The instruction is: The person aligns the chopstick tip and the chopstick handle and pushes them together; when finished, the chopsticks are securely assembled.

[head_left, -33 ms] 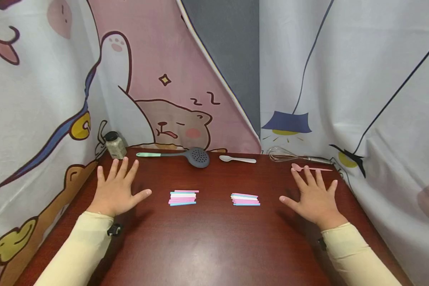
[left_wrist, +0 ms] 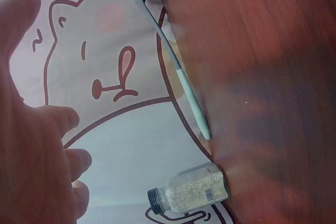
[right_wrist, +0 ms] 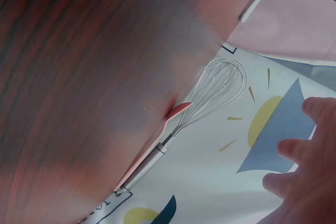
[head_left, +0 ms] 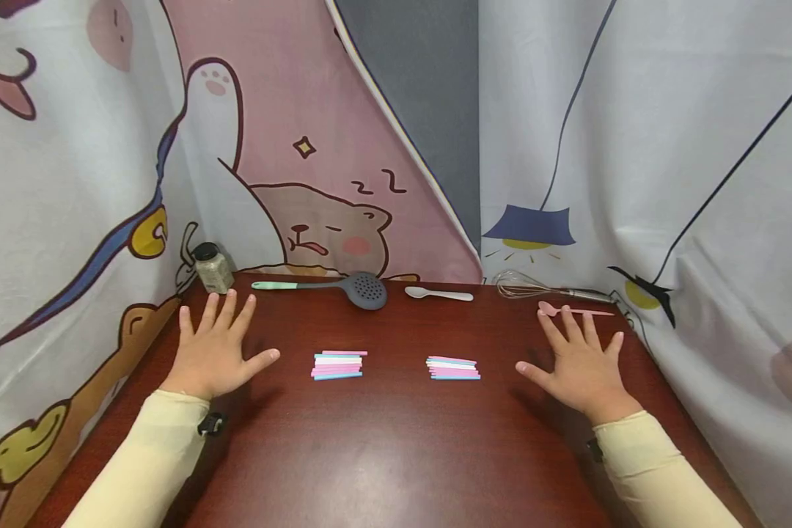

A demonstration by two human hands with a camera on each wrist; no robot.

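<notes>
My left hand (head_left: 214, 356) is held over the left side of the table with its fingers spread and nothing in it. Beyond its fingertips stand a jar (head_left: 213, 268) of pale flakes with a black lid and, lying flat, a grey skimmer (head_left: 364, 291) with a mint handle. Over the right side my right hand (head_left: 581, 370) is likewise spread and holds nothing; its fingertips overlap a pink spoon (head_left: 574, 312) in the head view. Between the hands lie two small bundles of pink, white and blue sticks, a left bundle (head_left: 338, 365) and a right bundle (head_left: 453, 369).
A white spoon (head_left: 438, 294) lies near the back edge of the brown table (head_left: 383, 455). To its right is a wire whisk (head_left: 551, 287), just behind the pink spoon. Printed curtains (head_left: 343, 110) enclose the table at the back and both sides.
</notes>
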